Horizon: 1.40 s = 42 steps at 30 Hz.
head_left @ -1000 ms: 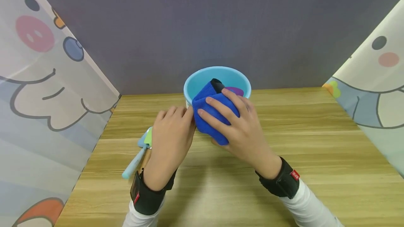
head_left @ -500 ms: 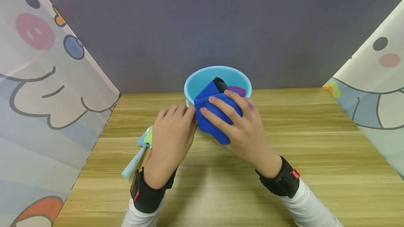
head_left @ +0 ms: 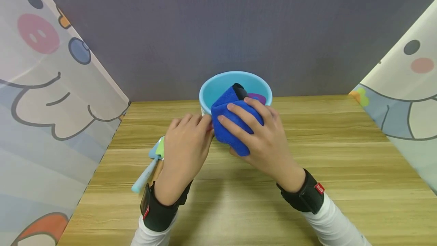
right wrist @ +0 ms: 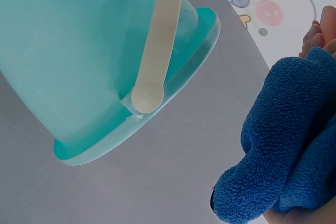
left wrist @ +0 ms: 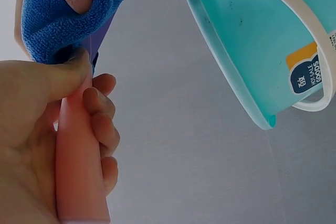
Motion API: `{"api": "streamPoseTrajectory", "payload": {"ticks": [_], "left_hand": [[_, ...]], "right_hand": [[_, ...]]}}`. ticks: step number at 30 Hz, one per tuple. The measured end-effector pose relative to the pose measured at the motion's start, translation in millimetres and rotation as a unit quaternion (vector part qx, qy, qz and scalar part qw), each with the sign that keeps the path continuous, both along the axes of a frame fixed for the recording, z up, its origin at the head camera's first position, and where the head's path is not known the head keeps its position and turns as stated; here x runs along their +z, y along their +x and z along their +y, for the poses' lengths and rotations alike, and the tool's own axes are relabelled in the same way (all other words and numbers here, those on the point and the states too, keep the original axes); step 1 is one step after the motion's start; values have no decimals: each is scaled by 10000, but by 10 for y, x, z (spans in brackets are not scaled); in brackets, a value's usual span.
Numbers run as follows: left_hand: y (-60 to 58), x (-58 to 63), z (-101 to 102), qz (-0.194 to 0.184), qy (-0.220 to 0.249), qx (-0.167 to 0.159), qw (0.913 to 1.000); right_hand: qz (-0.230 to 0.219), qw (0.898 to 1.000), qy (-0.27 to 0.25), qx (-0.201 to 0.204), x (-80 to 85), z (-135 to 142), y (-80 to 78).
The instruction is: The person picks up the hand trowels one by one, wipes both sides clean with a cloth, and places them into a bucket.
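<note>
In the head view my left hand (head_left: 186, 145) lies just in front of the bucket. The left wrist view shows its fingers wrapped round the pink handle (left wrist: 81, 166) of a tool. A purple part (left wrist: 102, 38) shows just beyond that handle; the tool's kind is mostly hidden. My right hand (head_left: 268, 143) grips a blue terry cloth (head_left: 224, 134) with a black edge, spread fingers lying over it. The cloth is folded round the tool's upper part, and a purple piece (head_left: 258, 98) sticks out past it. My left thumb touches the cloth's lower edge.
A light blue bucket (head_left: 218, 81) with a white handle (right wrist: 160, 40) stands at the table's back, against the grey wall (head_left: 164, 33). Left of my left hand, a light blue tool (head_left: 145, 177) and a green-headed one (head_left: 160, 149) lie on the wooden table (head_left: 341, 155).
The blue cloth and my right fingers have shifted slightly to the right, and a little more of the purple piece shows. My left hand has hardly moved and keeps its grip.
</note>
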<state>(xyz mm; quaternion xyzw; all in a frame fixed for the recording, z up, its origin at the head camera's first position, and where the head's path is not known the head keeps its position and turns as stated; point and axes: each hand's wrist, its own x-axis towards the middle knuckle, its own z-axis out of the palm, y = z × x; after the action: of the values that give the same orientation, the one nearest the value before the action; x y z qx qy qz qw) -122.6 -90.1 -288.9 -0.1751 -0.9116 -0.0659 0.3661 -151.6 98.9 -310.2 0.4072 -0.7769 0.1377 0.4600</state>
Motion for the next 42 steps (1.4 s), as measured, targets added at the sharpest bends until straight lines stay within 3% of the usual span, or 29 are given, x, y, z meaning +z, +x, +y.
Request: {"api": "streamPoseTrajectory", "payload": {"ticks": [42], "left_hand": [[27,50,-57,108,521,-217,9983]], "right_hand": [[-126,9991,-404,-81,33,99,-66]]}}
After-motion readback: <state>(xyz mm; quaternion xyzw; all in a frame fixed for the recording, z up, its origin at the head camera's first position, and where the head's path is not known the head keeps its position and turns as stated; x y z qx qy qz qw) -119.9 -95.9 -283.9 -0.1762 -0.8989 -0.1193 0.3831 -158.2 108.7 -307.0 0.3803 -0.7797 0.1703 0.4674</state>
